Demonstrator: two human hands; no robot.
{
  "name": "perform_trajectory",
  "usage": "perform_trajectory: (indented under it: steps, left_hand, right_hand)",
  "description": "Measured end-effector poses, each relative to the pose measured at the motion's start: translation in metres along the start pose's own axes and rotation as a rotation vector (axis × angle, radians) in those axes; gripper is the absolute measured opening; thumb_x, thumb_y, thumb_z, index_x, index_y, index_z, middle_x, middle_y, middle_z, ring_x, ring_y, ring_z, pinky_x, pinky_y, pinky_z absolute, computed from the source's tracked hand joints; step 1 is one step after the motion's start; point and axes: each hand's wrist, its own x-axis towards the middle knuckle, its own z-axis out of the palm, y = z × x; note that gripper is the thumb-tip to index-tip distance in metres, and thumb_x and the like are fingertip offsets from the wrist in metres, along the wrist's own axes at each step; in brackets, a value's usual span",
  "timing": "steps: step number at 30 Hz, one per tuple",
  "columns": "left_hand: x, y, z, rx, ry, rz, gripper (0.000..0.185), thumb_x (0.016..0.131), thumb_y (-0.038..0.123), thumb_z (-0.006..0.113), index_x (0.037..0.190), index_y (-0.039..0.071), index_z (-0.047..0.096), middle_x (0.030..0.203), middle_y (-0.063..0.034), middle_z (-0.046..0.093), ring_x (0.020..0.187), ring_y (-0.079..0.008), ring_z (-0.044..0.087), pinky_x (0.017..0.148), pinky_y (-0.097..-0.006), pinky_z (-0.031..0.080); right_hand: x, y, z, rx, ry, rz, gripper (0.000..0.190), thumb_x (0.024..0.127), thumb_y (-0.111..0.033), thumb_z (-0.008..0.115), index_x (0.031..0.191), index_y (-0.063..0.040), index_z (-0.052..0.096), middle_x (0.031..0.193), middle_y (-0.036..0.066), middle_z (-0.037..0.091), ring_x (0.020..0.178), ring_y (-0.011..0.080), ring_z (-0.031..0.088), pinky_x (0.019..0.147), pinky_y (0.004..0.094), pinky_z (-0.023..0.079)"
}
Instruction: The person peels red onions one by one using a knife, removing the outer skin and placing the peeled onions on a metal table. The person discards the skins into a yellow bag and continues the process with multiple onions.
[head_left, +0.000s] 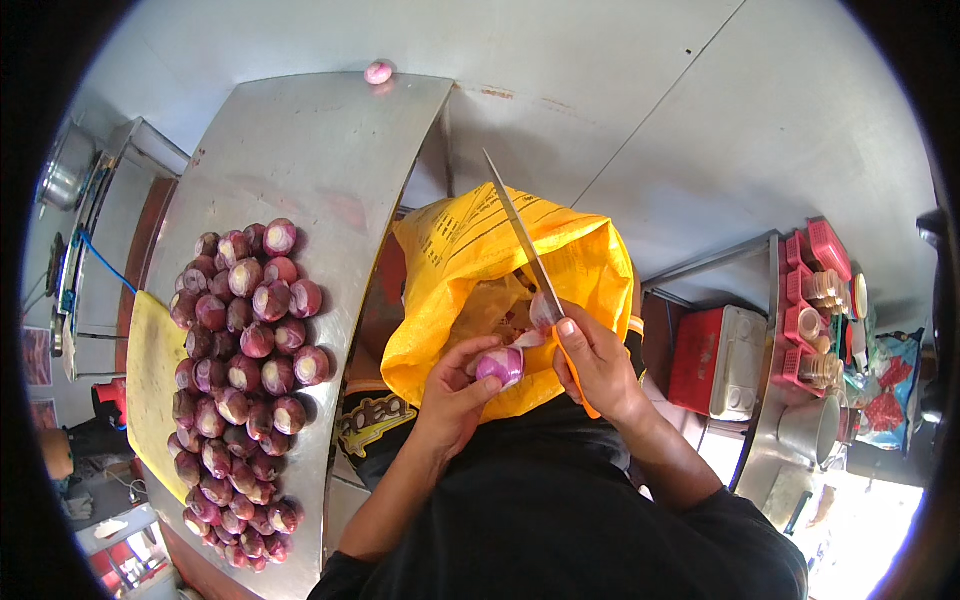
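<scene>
My left hand (459, 394) grips a partly peeled red onion (500, 367) over the open mouth of a yellow woven sack (442, 315). In my right hand (596, 360) is a knife (525, 240) with an orange handle, its long blade pointing up and away from me. A strip of purple onion skin (541, 311) lies between my thumb side and the blade, and a piece of it reaches towards the onion. Inside the sack are a clear plastic liner and scraps of skin. On the steel table to the left lies a pile of unpeeled red onions (241, 371) with cut ends.
The steel table (322, 135) bears one peeled onion (378, 73) at its far edge and a yellow cutting board (150, 390) beside the pile. At right stand a red and white cooler (701, 360) and a shelf with pink baskets (795, 322) and a metal pot (810, 429).
</scene>
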Motion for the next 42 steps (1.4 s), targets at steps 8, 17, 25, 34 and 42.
perform_trajectory:
  steps: [8, 17, 25, 34, 42]
  left_hand:
    - [0.006, 0.010, 0.002, 0.053, -0.127, 0.084, 0.067, 0.088, 0.002, 0.082, 0.148, 0.006, 0.052, 0.149, -0.0181, 0.061, 0.137, -0.0321, 0.060, 0.119, -0.0450, 0.046]
    - [0.015, 0.011, 0.011, 0.439, -0.057, 0.150, 0.063, 0.089, -0.004, 0.080, 0.147, 0.002, 0.056, 0.150, -0.0112, 0.060, 0.134, -0.0220, 0.061, 0.113, -0.0373, 0.050]
    - [0.012, 0.014, 0.016, 0.498, 0.010, 0.104, 0.067, 0.086, -0.009, 0.081, 0.147, 0.001, 0.055, 0.143, -0.0109, 0.063, 0.127, -0.0211, 0.065, 0.111, -0.0371, 0.052]
    - [0.018, 0.008, 0.021, 0.500, -0.043, 0.257, 0.070, 0.082, -0.011, 0.083, 0.145, 0.000, 0.054, 0.137, -0.0109, 0.063, 0.131, -0.0217, 0.062, 0.112, -0.0387, 0.052]
    - [0.024, 0.009, 0.019, 0.525, -0.103, 0.358, 0.072, 0.080, -0.011, 0.085, 0.143, 0.000, 0.052, 0.144, -0.0165, 0.061, 0.136, -0.0258, 0.059, 0.117, -0.0408, 0.048]
  right_hand:
    - [-0.003, -0.001, -0.014, -0.127, 0.096, 0.070, 0.061, 0.114, -0.041, 0.051, 0.157, 0.002, 0.045, 0.080, 0.008, 0.064, 0.065, 0.0144, 0.062, 0.061, 0.0296, 0.052]
    - [-0.032, 0.011, 0.012, -0.542, -0.112, -0.278, 0.074, 0.107, -0.039, 0.063, 0.159, 0.007, 0.036, 0.134, 0.036, 0.062, 0.129, 0.0489, 0.061, 0.110, 0.0475, 0.047]
    - [-0.029, 0.010, 0.007, -0.515, -0.160, -0.233, 0.075, 0.105, -0.037, 0.067, 0.159, 0.005, 0.037, 0.130, 0.035, 0.064, 0.124, 0.0475, 0.064, 0.107, 0.0468, 0.050]
    - [-0.028, 0.015, 0.005, -0.495, -0.058, -0.332, 0.070, 0.105, -0.034, 0.068, 0.159, 0.001, 0.040, 0.130, 0.033, 0.065, 0.123, 0.0477, 0.065, 0.106, 0.0465, 0.051]
    - [-0.031, 0.021, 0.018, 0.048, 0.031, -0.076, 0.054, 0.115, -0.036, 0.050, 0.155, 0.001, 0.048, 0.080, 0.001, 0.057, 0.064, 0.0088, 0.054, 0.060, 0.0256, 0.047]
